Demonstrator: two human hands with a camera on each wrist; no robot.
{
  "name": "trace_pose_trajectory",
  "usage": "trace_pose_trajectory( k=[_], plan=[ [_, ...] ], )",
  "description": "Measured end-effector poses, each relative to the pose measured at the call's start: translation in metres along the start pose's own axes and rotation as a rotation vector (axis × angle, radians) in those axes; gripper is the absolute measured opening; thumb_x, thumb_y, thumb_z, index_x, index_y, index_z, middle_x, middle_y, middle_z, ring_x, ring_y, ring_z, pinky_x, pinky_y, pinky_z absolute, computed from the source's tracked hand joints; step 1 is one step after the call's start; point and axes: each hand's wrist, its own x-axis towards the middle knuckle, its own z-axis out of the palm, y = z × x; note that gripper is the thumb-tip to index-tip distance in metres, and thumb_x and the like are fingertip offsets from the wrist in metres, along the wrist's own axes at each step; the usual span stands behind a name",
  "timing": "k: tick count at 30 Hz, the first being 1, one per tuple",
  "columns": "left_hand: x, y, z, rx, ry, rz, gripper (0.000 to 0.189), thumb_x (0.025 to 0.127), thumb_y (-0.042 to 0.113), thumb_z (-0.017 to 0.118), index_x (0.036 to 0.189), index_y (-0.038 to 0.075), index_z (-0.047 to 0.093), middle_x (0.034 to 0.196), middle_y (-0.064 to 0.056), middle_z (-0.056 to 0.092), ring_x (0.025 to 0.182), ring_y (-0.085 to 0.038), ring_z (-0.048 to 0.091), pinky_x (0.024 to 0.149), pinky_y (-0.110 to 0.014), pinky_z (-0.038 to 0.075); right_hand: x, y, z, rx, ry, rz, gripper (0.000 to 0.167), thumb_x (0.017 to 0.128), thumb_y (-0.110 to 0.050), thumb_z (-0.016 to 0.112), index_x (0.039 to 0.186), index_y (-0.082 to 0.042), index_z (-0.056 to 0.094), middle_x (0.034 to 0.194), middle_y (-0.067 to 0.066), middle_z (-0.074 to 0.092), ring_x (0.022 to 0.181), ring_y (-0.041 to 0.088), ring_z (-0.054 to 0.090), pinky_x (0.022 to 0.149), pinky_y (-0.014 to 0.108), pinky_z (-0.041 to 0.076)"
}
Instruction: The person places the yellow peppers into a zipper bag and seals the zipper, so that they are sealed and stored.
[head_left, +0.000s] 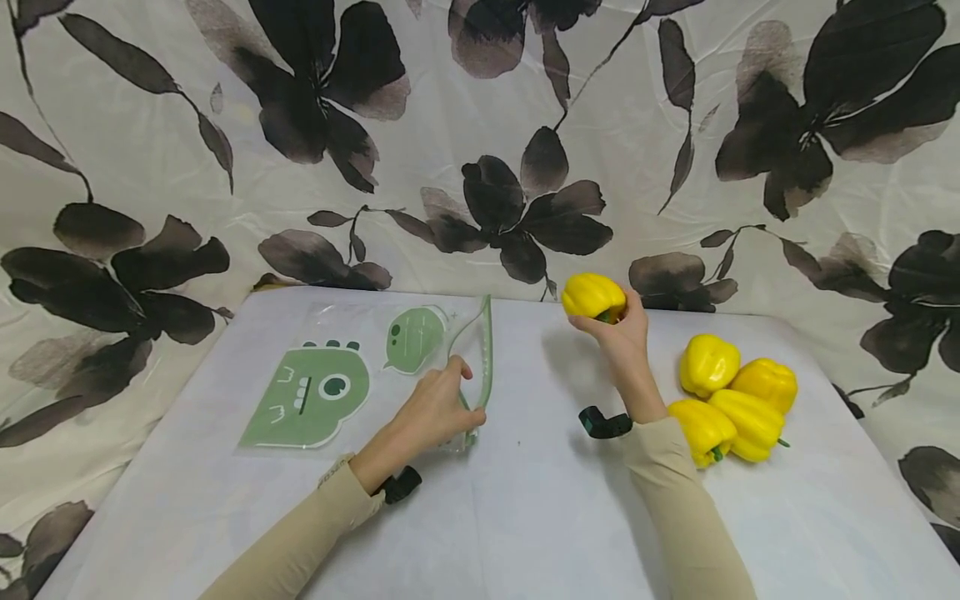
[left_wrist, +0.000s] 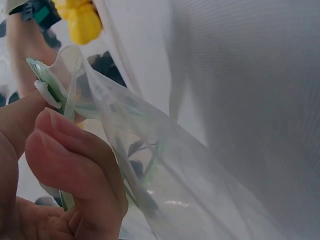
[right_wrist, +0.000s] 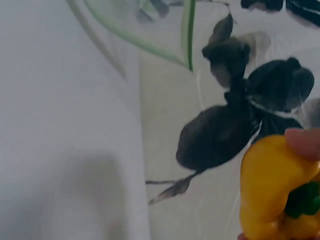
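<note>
A clear zip bag (head_left: 303,400) with green dinosaur prints lies on the table, its green-edged mouth spread apart on the right side. At that mouth my left hand (head_left: 431,408) grips the near part of the rim; the left wrist view shows curled fingers (left_wrist: 80,165) beside the green zip strip (left_wrist: 47,82) and its white slider. My right hand (head_left: 622,333) holds a yellow bell pepper (head_left: 592,296) above the table, to the right of the bag's mouth. In the right wrist view the pepper's green stem (right_wrist: 302,200) shows, while most of that hand is out of frame.
Several yellow bell peppers (head_left: 708,365) sit in a cluster on the white table (head_left: 540,517), right of my right forearm. A floral curtain (head_left: 450,125) hangs behind the table's back edge. Each wrist carries a small black camera (head_left: 603,422).
</note>
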Motion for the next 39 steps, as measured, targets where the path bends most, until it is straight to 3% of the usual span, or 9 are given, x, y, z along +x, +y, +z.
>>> trace_pose_trajectory(
  k=[6,11,17,24,32,39],
  plan=[
    [0.001,0.000,0.000,-0.011,-0.001,0.003,0.050,0.077,0.011,0.076,0.117,-0.003,0.049,0.053,-0.002,0.053,0.038,-0.010,0.048,0.039,-0.025,0.041,-0.002,0.002,0.023,0.046,-0.277,-0.124,0.079,0.078,0.005,0.077,0.146,-0.006,0.038,0.137,0.011,0.048,0.122,0.025,0.048,0.107,0.041,0.038],
    [0.001,0.000,0.000,-0.027,-0.017,-0.015,0.051,0.078,0.012,0.077,0.118,-0.002,0.049,0.054,-0.003,0.054,0.038,-0.013,0.051,0.040,-0.026,0.044,-0.003,0.015,0.046,-0.072,-0.517,-0.155,0.080,0.073,0.003,0.080,0.143,-0.007,0.044,0.135,0.011,0.052,0.118,0.028,0.052,0.106,0.045,0.037],
    [0.002,0.001,0.000,-0.042,-0.033,-0.016,0.052,0.078,0.011,0.077,0.119,-0.003,0.049,0.058,-0.004,0.055,0.041,-0.014,0.051,0.042,-0.027,0.045,0.000,0.030,0.073,-0.186,-0.683,-0.173,0.079,0.068,-0.001,0.083,0.139,-0.008,0.048,0.133,0.008,0.055,0.116,0.026,0.053,0.105,0.046,0.038],
    [0.001,0.001,0.001,-0.042,-0.046,-0.009,0.051,0.077,0.010,0.077,0.118,-0.004,0.050,0.057,-0.003,0.054,0.042,-0.013,0.051,0.042,-0.026,0.043,0.007,0.042,0.090,-0.182,-0.754,-0.089,0.077,0.070,0.001,0.080,0.139,-0.011,0.048,0.129,0.007,0.056,0.115,0.025,0.051,0.102,0.042,0.040],
    [0.001,0.002,0.003,0.000,-0.042,0.011,0.047,0.076,0.011,0.076,0.114,-0.004,0.052,0.060,-0.004,0.053,0.045,-0.012,0.050,0.044,-0.026,0.042,0.013,0.056,0.092,-0.161,-0.821,0.011,0.075,0.080,-0.006,0.079,0.144,-0.011,0.039,0.126,0.010,0.057,0.114,0.024,0.053,0.105,0.039,0.039],
    [0.002,0.001,0.002,0.048,-0.041,0.005,0.047,0.076,0.013,0.078,0.113,-0.003,0.052,0.061,-0.004,0.051,0.048,-0.013,0.048,0.045,-0.026,0.039,0.011,0.061,0.091,-0.041,-0.738,0.105,0.080,0.076,0.000,0.080,0.138,-0.006,0.029,0.129,0.013,0.055,0.115,0.022,0.052,0.106,0.037,0.036]
  ],
)
